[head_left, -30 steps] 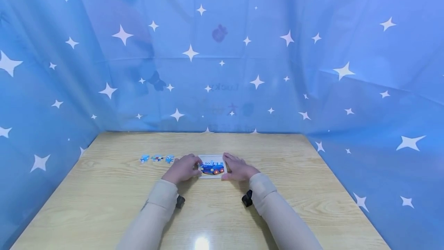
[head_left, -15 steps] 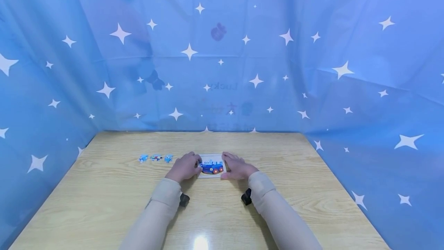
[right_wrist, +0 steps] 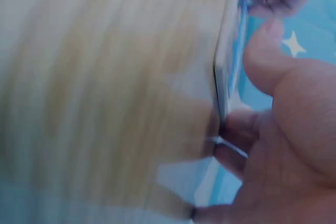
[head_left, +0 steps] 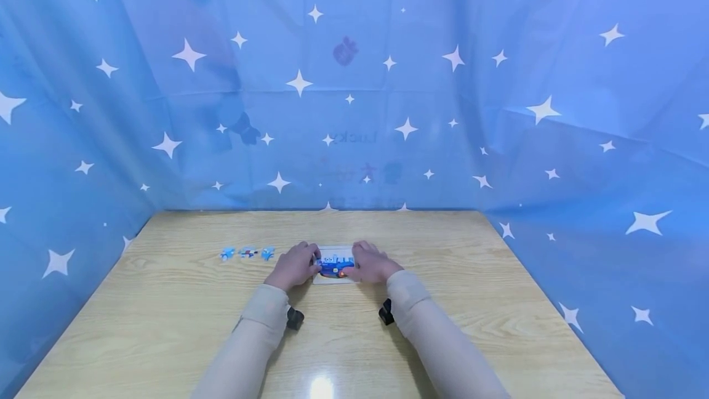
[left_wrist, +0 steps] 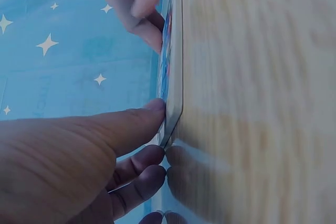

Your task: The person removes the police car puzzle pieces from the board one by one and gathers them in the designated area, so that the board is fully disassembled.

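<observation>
A flat puzzle board (head_left: 334,250) with a pale frame and a blue train picture lies on the table between both hands. My left hand (head_left: 295,265) holds its left side; in the left wrist view the thumb (left_wrist: 139,124) rests at the board's corner and the other fingers curl at the side edge. My right hand (head_left: 373,263) is at the right side. Its thumb (right_wrist: 265,56) hovers over the picture, covering part of it in the head view, while its fingertips touch the table beside the board's edge.
Three loose blue puzzle pieces (head_left: 248,252) form a row left of the left hand. The wooden table (head_left: 166,325) reaches a blue curtain (head_left: 354,109) with white stars at the back and sides. A black wrist camera (head_left: 295,319) sits under the left wrist.
My right hand has shifted slightly left, and its thumb has gone from the board's near right corner to over the picture. The left hand keeps its place at the left side.
</observation>
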Available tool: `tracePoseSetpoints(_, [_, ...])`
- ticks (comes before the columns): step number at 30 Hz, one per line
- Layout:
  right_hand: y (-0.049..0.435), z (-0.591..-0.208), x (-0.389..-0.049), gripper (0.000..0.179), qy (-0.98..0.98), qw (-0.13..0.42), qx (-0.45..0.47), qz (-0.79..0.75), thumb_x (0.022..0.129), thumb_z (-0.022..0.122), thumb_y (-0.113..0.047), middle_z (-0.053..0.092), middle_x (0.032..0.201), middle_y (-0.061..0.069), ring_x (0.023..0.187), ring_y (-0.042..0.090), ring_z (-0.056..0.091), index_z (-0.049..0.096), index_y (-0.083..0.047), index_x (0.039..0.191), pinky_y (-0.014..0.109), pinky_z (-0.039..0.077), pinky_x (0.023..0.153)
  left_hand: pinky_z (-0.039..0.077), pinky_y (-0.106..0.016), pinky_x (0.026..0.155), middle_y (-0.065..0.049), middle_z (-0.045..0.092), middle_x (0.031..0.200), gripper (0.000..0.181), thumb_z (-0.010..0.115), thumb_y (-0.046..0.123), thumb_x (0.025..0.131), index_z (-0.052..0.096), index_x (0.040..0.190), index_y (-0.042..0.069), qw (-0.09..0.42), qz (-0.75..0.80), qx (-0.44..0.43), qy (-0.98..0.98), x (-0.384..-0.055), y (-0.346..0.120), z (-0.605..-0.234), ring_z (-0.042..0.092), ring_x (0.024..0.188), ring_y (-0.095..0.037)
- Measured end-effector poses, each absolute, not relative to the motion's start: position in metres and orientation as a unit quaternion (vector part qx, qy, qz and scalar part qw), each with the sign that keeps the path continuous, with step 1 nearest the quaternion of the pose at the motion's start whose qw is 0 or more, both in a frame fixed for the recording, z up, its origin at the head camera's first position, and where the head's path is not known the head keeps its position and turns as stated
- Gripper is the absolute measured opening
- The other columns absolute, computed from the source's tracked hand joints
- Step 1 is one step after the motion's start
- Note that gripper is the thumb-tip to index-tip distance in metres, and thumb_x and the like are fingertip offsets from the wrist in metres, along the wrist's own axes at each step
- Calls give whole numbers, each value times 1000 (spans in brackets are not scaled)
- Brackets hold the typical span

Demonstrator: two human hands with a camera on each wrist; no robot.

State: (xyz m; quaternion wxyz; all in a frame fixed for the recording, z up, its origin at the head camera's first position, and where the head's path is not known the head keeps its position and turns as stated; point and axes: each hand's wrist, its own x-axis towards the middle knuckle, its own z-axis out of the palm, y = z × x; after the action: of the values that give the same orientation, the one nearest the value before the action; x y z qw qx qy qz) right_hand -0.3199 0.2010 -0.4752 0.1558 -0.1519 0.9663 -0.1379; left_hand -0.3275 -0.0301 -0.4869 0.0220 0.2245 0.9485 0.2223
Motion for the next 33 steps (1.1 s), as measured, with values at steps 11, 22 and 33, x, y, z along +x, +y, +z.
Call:
tracePoseSetpoints(11, [184, -474, -320, 79, 977, 151, -74, -133, 99, 55, -58, 26, 158, 16, 142, 31, 29, 38, 1, 149, 65, 27, 112, 49, -50, 84, -5, 59, 104, 20, 71, 20, 96, 64, 113, 11, 26, 236, 229, 944, -326, -29, -486, 58, 96, -24])
tracePoseSetpoints(22, [167, -471, -320, 73, 986, 138, -15, -96, 99, 56, -58, 30, 153, 15, 132, 30, 34, 45, 1, 142, 68, 36, 102, 49, -51, 81, -5, 56, 102, 19, 71, 17, 96, 62, 112, 11, 38, 242, 230, 942, -329, -27, -483, 56, 92, -23])
tracePoseSetpoints(33, [164, -472, -321, 79, 983, 148, -7, -105, 98, 56, -60, 31, 154, 14, 136, 29, 33, 42, 1, 147, 70, 32, 105, 47, -38, 77, -2, 55, 94, 22, 77, 12, 91, 64, 109, 7, 60, 288, 250, 922, -335, -37, -483, 51, 83, -19])
